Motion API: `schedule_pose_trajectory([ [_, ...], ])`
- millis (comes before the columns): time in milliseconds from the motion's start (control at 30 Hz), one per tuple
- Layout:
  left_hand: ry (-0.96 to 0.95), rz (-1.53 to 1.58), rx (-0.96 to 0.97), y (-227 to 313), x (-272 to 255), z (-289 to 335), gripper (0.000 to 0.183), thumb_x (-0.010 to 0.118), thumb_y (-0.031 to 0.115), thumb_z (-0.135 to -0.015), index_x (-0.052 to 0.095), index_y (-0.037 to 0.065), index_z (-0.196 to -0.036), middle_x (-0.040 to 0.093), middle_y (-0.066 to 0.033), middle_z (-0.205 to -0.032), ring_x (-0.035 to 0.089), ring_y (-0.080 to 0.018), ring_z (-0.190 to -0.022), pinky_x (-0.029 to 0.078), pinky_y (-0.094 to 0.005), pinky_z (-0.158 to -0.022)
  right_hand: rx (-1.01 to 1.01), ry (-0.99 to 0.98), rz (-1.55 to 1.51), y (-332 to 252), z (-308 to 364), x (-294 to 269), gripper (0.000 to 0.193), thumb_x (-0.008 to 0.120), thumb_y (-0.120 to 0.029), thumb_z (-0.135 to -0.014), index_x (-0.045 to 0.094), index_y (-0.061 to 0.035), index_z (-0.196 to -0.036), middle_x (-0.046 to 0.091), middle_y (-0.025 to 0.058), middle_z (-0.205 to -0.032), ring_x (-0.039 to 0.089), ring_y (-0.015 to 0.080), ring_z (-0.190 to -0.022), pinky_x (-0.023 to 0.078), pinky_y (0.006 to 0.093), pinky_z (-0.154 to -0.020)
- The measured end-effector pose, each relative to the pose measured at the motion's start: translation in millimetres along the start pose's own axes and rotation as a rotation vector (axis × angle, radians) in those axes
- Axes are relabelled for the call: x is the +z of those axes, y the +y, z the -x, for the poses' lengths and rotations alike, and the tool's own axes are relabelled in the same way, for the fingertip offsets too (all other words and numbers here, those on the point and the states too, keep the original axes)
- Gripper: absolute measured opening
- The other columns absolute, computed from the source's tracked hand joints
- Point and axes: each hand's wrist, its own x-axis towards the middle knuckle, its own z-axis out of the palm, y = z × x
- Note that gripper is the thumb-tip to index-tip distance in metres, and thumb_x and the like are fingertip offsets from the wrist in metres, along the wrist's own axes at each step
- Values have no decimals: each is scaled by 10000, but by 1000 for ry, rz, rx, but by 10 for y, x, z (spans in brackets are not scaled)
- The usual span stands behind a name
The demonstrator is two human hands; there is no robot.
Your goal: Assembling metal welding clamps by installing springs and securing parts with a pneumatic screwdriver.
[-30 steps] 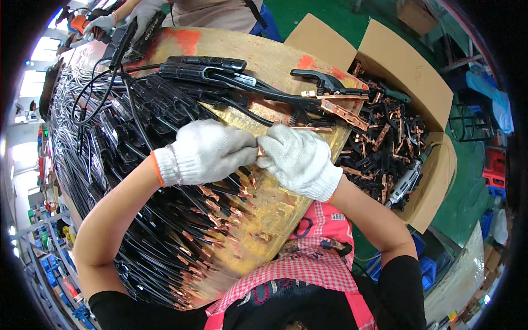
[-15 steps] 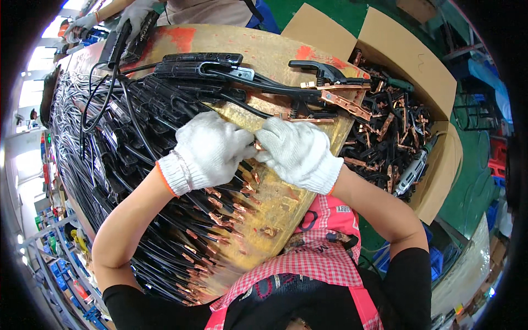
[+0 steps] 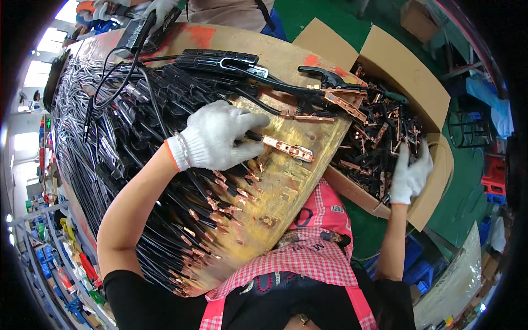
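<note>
My left hand (image 3: 220, 137), in a white knit glove, lies over the cables on the table. A black cable passes through its curled grip, with thumb and index finger on either side. On that cable's end sits a slotted copper jaw piece (image 3: 289, 148), pointing right past the fingers. My right hand (image 3: 410, 176), gloved alike, is inside the cardboard box (image 3: 407, 71). Its fingers are spread, the tips down at a heap of copper and black clamp parts (image 3: 379, 132). Whether it touches one, I cannot tell.
Many black cables (image 3: 82, 110) cover the table's left, several with copper ends (image 3: 220, 206) near me. Black-handled electrode holders (image 3: 217, 61) and a clamp with copper jaws (image 3: 346, 104) lie toward the far side. A co-worker's gloved hand (image 3: 159, 11) is at the upper left. The table's bare edge (image 3: 308, 203) faces the box.
My right hand has left the copper piece beside my left hand and moved right into the box. My left hand stays with the cable, its thumb and index finger now apart.
</note>
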Motion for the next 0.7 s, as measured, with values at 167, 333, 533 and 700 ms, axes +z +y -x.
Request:
schedule_pose_trajectory([
  [167,-58,63,95,30,-127,26,684,773,378,-699,608,123,-1313,697,-188,-976,663,-389,-939,525,-454,-840,588,-205,-120,949,417,164,854,707,-548,-834,464,-19,-1457,531,291,-1381,518,405,-1284,401,462,-1091],
  [333,-42,59,17,-20,15,-43,611,772,446,-758,654,142,-1275,706,-155,-1029,673,-364,-948,532,-440,-845,508,-349,4,925,170,228,817,778,-386,-779,473,26,-1415,618,221,-1257,618,363,-1127,459,420,-1019],
  [533,6,69,-107,34,118,-154,463,713,494,-857,714,194,-1210,734,-79,-1138,709,-284,-1000,556,-373,-838,810,-111,-1099,1034,-6,116,186,701,-68,-761,580,5,-883,641,132,-722,646,257,-611,554,392,-533],
  [700,115,74,-81,21,207,-131,372,687,493,-883,770,197,-1091,740,-121,-917,721,-296,-802,562,-383,-711,850,-35,-1696,474,-436,-318,227,632,-184,-877,609,15,-983,687,182,-923,727,306,-837,593,420,-564],
])
